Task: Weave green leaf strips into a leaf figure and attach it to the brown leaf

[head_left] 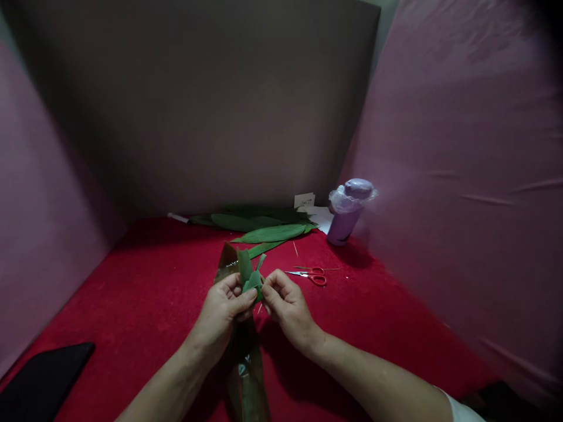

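A small bundle of folded green leaf (252, 280) is held over the middle of the red surface. My left hand (231, 299) grips it from the left, thumb pressed across its front. At the bundle's right edge, the thumb and fingers of my right hand (284, 302) are pinched together on the leaf. A thin pale sliver (260, 308) shows just below the fingertips; whether it is held cannot be made out. Beneath my hands runs a long, glossy brownish-green strip (248, 390), partly covered by the left hand.
Red-handled scissors (317, 275) lie right of my hands, near a thin stick (295, 249). Long green leaves (268, 233) are piled at the back. A purple bottle (344, 225) with clear plastic stands back right. A black flat object (48, 381) lies front left. Walls enclose three sides.
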The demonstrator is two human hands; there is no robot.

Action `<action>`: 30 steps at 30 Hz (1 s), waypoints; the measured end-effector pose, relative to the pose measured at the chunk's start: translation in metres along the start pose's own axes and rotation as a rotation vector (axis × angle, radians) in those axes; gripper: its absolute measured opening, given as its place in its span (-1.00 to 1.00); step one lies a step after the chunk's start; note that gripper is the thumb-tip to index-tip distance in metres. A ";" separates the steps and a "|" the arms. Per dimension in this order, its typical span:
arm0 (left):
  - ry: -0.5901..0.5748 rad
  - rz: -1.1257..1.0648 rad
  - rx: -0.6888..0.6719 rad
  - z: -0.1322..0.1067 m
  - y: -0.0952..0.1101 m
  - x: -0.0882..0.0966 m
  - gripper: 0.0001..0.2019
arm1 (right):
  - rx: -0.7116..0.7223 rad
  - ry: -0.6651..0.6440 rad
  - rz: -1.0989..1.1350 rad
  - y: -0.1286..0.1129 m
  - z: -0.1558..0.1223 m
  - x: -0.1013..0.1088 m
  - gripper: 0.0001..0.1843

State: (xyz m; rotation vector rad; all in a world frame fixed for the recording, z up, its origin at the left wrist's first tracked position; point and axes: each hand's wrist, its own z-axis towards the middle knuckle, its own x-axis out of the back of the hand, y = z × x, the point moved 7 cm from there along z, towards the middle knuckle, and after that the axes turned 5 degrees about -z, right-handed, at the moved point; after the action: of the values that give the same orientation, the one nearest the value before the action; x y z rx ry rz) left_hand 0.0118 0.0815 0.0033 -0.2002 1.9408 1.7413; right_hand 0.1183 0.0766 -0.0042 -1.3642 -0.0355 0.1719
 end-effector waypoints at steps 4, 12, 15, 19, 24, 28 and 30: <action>0.038 0.011 0.004 0.002 -0.001 0.004 -0.78 | 0.041 0.032 -0.127 -0.006 -0.001 0.004 -0.75; 0.096 0.065 -0.016 0.001 0.002 0.006 -0.77 | 0.026 0.037 -0.210 -0.007 0.000 0.006 -0.78; 0.076 0.060 -0.008 0.002 0.002 0.006 -0.77 | 0.038 0.033 -0.204 -0.006 -0.001 0.005 -0.86; 0.038 0.073 0.010 0.002 0.002 0.004 -0.76 | 0.063 0.032 -0.246 -0.009 -0.002 0.005 -0.90; 0.005 0.098 0.028 0.000 0.004 -0.001 -0.73 | 0.094 0.053 -0.265 -0.013 -0.002 0.006 -0.87; 0.017 0.132 0.068 -0.001 0.003 -0.003 -0.79 | 0.126 0.060 -0.269 -0.015 -0.003 0.006 -0.86; 0.020 0.134 0.071 -0.001 0.003 -0.003 -0.79 | 0.136 0.056 -0.280 -0.016 -0.003 0.005 -0.85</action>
State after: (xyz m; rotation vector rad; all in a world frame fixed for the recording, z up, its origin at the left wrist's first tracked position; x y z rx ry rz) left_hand 0.0132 0.0798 0.0074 -0.0643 2.0689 1.7563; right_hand 0.1253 0.0710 0.0107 -1.2132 -0.1641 -0.0980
